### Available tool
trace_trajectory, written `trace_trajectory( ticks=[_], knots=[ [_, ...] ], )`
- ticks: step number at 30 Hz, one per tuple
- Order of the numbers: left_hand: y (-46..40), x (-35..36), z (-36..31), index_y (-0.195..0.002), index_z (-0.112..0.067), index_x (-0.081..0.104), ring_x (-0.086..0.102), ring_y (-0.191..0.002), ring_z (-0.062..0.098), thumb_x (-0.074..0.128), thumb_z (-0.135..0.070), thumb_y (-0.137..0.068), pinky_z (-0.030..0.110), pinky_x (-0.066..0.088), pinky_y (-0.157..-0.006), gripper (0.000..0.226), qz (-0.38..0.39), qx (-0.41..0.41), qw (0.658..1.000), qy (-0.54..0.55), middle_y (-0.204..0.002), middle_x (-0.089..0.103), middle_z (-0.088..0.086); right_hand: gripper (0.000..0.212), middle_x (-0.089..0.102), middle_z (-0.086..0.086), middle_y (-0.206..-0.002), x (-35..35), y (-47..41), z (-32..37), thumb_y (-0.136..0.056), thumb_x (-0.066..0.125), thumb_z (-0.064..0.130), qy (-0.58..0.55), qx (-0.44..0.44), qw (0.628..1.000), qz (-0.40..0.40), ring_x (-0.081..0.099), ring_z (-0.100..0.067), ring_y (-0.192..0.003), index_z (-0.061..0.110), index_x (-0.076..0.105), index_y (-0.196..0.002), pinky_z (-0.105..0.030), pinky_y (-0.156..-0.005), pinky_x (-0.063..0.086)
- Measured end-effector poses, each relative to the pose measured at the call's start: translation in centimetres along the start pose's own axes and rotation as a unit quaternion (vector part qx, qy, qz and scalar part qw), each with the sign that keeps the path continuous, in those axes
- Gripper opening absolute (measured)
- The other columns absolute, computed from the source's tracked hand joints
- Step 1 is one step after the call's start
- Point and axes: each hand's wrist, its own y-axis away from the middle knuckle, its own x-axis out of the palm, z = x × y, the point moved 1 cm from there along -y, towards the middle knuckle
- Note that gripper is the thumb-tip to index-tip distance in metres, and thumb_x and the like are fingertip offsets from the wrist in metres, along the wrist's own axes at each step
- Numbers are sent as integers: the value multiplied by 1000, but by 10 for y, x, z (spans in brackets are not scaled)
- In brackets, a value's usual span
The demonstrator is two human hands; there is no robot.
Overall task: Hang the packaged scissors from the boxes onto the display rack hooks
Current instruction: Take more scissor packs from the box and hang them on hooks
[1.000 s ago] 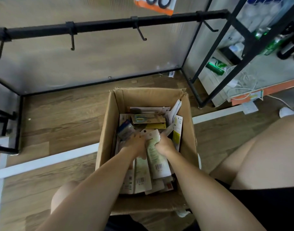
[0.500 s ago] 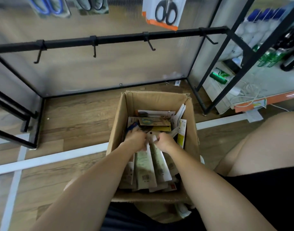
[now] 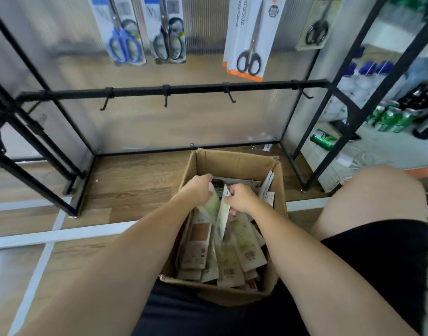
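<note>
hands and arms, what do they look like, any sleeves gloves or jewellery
Both arms are bare from the bottom of the frame down to the wrists, with no sleeve in view. The left hand and the right hand wear no gloves, and no ring, watch or bracelet shows. The only clothing visible is dark shorts on the person's lap.

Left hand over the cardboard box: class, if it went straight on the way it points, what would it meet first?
Probably the far wall of the brown cardboard box; the left hand points away toward it, just above the packets. Depth is uncertain.
</note>
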Motion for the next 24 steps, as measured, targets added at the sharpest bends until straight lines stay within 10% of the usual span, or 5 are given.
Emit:
trace_trajectory(
  ticks=[6, 14, 19, 24],
  knots=[
    [23, -18, -11, -95, -23, 55, 61, -84, 26, 53, -3, -84, 34, 49, -67, 23, -64, 3, 997, 41, -87, 59, 2, 33, 67, -10, -87, -2, 16, 22, -95, 57, 13, -75, -56, 992, -90, 68, -20, -50, 25, 38, -119, -34, -48, 58],
    [32, -27, -9, -102, -6, 63, 68, -70, 24, 48, -8, -84, 33, 58, -61, 23, 98, -64, 989, 95, -88, 68, 11, 37, 70, -3, -100, -17, 4, 32, -80, 76, 40, 71, -69, 995, 4, 66, -25, -94, 16, 69, -106, -35, -80, 53],
    [23, -12, 17, -89, -14, 62, 63, -94, 31, 55, -10, -87, 37, 54, -81, 8, -11, -62, 997, 42, -98, 67, 11, 16, 70, -4, -92, -9, -18, 34, -84, 71, 17, 156, -85, 983, -36, 66, -24, -85, 20, 71, -99, -34, -76, 56],
    [4, -11, 48, -92, -11, 65, 72, -66, 25, 51, 6, -84, 39, 61, -64, 23, -18, -65, 992, 109, -79, 70, 12, 13, 65, 2, -99, 22, -42, 39, -93, 63, 23, 126, -113, 981, -99, 58, -24, -93, 26, 64, -105, -34, -71, 47]
  ],
)
